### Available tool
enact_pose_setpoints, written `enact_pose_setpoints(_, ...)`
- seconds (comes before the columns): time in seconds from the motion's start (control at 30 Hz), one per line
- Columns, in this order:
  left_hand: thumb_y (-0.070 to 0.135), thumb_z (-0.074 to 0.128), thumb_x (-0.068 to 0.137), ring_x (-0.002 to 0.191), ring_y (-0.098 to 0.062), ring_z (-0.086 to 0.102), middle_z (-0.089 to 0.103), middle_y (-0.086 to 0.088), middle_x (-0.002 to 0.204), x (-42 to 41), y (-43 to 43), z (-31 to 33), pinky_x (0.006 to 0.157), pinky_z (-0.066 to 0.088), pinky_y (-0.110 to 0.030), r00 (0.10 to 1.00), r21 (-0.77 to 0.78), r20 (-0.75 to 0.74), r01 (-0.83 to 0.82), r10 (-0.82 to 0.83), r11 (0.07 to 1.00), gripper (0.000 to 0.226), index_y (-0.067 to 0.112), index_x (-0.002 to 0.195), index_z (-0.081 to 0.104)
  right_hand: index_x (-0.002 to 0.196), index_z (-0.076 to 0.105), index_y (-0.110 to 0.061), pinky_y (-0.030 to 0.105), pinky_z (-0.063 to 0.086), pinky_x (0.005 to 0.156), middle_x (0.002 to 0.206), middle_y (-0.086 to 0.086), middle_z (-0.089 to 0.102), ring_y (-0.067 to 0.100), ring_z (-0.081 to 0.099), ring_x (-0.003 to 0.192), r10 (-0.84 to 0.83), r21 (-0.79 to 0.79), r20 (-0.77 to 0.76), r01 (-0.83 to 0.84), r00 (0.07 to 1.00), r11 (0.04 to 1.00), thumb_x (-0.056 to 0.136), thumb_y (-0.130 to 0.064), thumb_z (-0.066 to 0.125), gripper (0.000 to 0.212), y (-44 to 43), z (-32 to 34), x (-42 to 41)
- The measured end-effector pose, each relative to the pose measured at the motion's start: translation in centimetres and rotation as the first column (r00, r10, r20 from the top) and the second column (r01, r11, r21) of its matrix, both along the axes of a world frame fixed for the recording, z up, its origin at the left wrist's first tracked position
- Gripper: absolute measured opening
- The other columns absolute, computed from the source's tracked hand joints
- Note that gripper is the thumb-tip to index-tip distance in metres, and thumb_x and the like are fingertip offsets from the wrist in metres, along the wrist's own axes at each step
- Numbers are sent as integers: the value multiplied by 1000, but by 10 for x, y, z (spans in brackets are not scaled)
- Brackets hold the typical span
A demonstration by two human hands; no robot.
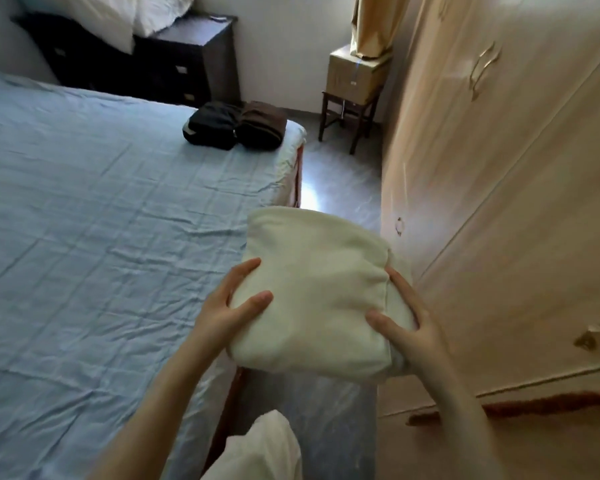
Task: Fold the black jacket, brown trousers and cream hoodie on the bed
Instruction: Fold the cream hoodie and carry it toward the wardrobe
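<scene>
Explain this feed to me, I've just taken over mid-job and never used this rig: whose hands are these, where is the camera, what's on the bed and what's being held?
No machine here: a person works bare-handed, and the single camera sits on their head, looking forward and down. The left hand and right hand grip opposite sides of a folded cream hoodie, held up by the bed's edge. On the blue-sheeted bed, at the far corner, lie the folded black jacket and brown trousers, side by side and touching. A pale wardrobe stands on the right.
</scene>
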State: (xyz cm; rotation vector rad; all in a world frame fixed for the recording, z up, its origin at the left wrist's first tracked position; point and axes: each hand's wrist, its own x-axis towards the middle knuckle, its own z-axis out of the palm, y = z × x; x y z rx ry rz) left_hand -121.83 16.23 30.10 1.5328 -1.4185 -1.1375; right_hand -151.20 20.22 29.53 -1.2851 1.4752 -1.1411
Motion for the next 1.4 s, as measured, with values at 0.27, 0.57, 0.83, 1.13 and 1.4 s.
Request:
enact_pose_setpoints(0.27, 45, 73, 71, 110, -6, 54, 55, 16, 125, -1, -183, -22, 84, 41, -16, 987, 31, -35, -156, 157, 987, 60, 43, 127, 52, 132, 51, -60, -3, 41, 79, 127, -38, 54, -23, 51, 109, 129, 42, -5, -129, 992, 991, 72, -38, 87, 73, -230, -35, -2)
enact_pose_setpoints(0.57, 62, 66, 63, 110, 3, 54, 53, 20, 129, -20, -427, -6, 82, 44, -15, 993, 59, -54, -100, 103, 993, 72, 46, 131, 50, 130, 50, -62, 0, 44, 78, 131, -32, 53, -22, 52, 108, 111, 47, -20, -110, 994, 993, 66, -46, 87, 76, -472, -15, -25)
enact_pose_setpoints(0.83, 58, 66, 67, 108, 9, 52, 51, 26, 128, -64, -630, -35, 79, 43, -11, 966, 56, -71, -246, 250, 968, 66, 52, 130, 48, 132, 51, -56, 16, 44, 87, 133, -18, 55, 0, 56, 113, 221, 65, -85, -216, 972, 974, 64, -45, 86, 77, -718, -29, -62)
enact_pose_setpoints(1.13, 51, 69, 69, 113, 6, 52, 49, 23, 132, -74, -788, -33, 86, 46, -13, 815, 84, -128, -559, 566, 825, 70, 44, 135, 46, 123, 40, -77, 13, 39, 74, 103, -65, 39, -27, 46, 98, 573, 101, -170, -565, 802, 819, 66, -60, 78, 71, -987, -14, -33)
enact_pose_setpoints(1.4, 37, 77, 69, 99, 17, 57, 53, 26, 123, -13, -893, -60, 74, 47, -6, 649, 107, -229, -724, 725, 682, 68, 39, 131, 49, 133, 43, -66, 12, 45, 81, 118, -56, 45, -25, 48, 108, 789, 83, -193, -792, 583, 605, 71, -49, 84, 76, -1156, -36, 74)
